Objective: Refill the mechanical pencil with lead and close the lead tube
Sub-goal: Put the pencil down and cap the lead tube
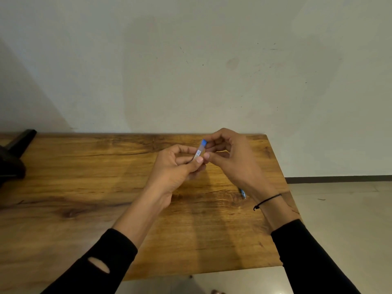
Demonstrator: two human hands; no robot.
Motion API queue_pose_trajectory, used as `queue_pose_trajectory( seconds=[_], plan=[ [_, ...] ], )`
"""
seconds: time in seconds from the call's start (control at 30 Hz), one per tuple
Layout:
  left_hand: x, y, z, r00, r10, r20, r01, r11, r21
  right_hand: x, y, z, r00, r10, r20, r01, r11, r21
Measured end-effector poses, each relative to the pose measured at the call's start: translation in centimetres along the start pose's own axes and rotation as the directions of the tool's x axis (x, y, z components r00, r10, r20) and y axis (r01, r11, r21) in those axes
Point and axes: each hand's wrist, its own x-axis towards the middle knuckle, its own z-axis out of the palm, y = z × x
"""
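Note:
A small clear lead tube (200, 150) with a blue cap at its top end is held upright above the wooden table (84, 187). My left hand (178, 168) grips the tube's lower part between thumb and fingers. My right hand (231, 158) has its fingertips at the blue cap and its thumb against the tube's side. The mechanical pencil (242, 193) lies on the table under my right wrist; only a short bluish piece of it shows.
A dark object (12, 158) sits at the table's far left edge. The table's right edge runs close by my right forearm, with tiled floor (339, 219) beyond. A pale wall stands behind the table.

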Motion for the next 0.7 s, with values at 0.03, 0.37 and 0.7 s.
queue_pose_trajectory(
  seconds=[0.03,0.37,0.7],
  plan=[
    [0.0,0.0,0.0,1.000,-0.003,-0.003,0.003,1.000,0.010,0.0,-0.1,0.1,1.000,0.009,0.022,-0.008,1.000,-0.012],
    [0.7,-0.9,0.2,0.995,-0.099,-0.014,0.099,0.992,0.076,-1.1,0.0,1.1,0.971,-0.062,0.233,0.176,0.841,-0.511],
    [1.8,-2.9,-2.2,0.925,0.349,-0.148,-0.163,0.719,0.676,-0.9,2.8,0.8,0.935,0.093,0.341,0.227,0.579,-0.783]
  ],
)
